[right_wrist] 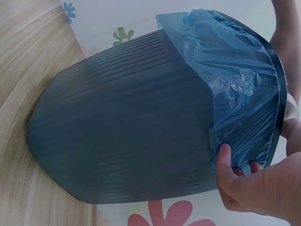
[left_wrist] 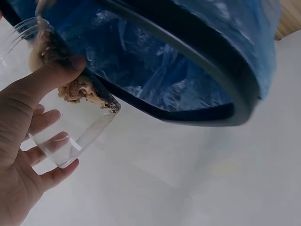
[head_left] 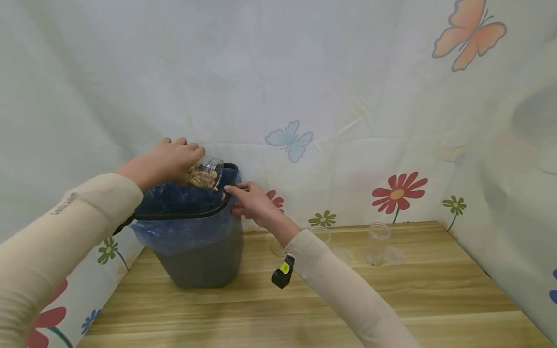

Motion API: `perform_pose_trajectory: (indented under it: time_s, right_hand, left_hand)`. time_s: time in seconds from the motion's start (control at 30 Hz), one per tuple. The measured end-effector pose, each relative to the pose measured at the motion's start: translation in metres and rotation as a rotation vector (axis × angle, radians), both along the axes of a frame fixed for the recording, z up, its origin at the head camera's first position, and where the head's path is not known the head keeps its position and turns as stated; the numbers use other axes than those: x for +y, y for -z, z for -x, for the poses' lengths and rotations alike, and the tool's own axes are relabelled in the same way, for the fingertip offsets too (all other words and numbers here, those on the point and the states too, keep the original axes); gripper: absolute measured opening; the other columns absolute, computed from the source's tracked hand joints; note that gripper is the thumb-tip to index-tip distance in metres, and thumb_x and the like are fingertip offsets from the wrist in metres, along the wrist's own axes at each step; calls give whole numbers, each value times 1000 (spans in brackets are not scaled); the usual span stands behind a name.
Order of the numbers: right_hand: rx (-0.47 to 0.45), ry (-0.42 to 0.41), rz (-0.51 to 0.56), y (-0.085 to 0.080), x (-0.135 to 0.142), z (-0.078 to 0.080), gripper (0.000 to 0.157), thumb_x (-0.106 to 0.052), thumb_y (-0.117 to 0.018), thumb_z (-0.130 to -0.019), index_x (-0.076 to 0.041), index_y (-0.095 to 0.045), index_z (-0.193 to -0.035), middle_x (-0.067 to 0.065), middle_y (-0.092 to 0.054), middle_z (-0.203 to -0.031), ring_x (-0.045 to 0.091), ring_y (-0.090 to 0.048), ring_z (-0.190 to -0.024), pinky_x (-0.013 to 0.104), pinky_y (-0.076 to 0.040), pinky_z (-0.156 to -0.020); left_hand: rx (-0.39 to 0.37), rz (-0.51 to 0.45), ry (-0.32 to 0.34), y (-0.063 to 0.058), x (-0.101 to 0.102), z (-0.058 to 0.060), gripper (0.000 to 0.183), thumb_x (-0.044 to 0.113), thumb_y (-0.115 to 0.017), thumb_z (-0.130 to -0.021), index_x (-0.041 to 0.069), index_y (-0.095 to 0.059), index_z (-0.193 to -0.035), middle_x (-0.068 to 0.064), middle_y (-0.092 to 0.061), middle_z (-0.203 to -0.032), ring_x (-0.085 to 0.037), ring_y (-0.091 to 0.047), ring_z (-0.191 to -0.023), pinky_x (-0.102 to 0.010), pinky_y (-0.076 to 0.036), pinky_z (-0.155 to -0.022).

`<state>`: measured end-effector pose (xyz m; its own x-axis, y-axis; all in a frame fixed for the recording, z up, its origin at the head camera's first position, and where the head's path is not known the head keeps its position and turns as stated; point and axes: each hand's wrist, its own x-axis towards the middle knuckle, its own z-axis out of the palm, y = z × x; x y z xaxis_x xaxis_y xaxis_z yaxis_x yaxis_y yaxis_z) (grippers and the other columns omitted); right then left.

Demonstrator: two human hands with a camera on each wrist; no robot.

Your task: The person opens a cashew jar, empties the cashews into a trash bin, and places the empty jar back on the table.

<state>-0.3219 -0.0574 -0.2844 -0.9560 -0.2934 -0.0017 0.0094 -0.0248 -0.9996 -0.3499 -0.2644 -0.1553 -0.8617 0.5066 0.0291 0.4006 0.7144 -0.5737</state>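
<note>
My left hand (head_left: 171,157) grips a clear plastic jar (left_wrist: 77,141) and holds it tipped, mouth down, over a grey trash bin (head_left: 200,268). Tan, dried-looking pieces (head_left: 201,176) lie along the jar's lower side and reach its mouth; their kind is unclear. A blue plastic bag (head_left: 178,239) lines the bin and folds over its dark rim (right_wrist: 282,94). At the bin's right side, my right hand (head_left: 254,203) holds the rim, thumb on top and fingers against the bag outside.
The bin stands at the left of a wood-grain table (head_left: 278,309). Toward the back right is another clear jar (head_left: 376,246), with a clear lid (head_left: 395,256) beside it. More clear round pieces (head_left: 341,255) lie partly behind the right sleeve. Patterned cloth (head_left: 348,96) encloses the table.
</note>
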Motion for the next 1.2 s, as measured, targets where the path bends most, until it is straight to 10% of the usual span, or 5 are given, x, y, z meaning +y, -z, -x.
perform_pose_trajectory:
  time_s: [0.4,1.2]
  right_hand:
    - [-2,4,35,1,4,1,63,-40,-69,-98,-8,-45,-147,14,-51,-145,28,-65,-116,49,-49,-103]
    - [-28,13,25,4,-5,4,60,-42,-70,-96,-9,-50,-142,12,-57,-135,20,-68,-99,40,-56,-86]
  left_hand:
    - [7,-17,8,-9,-19,-2,91,29,-97,-67,-1,-50,-139,-19,-58,-132,-43,-55,-111,-61,-48,-83]
    - [13,88,83,2,20,9,81,29,-93,-74,1,-52,-139,-18,-58,-131,-42,-56,-114,-59,-49,-88]
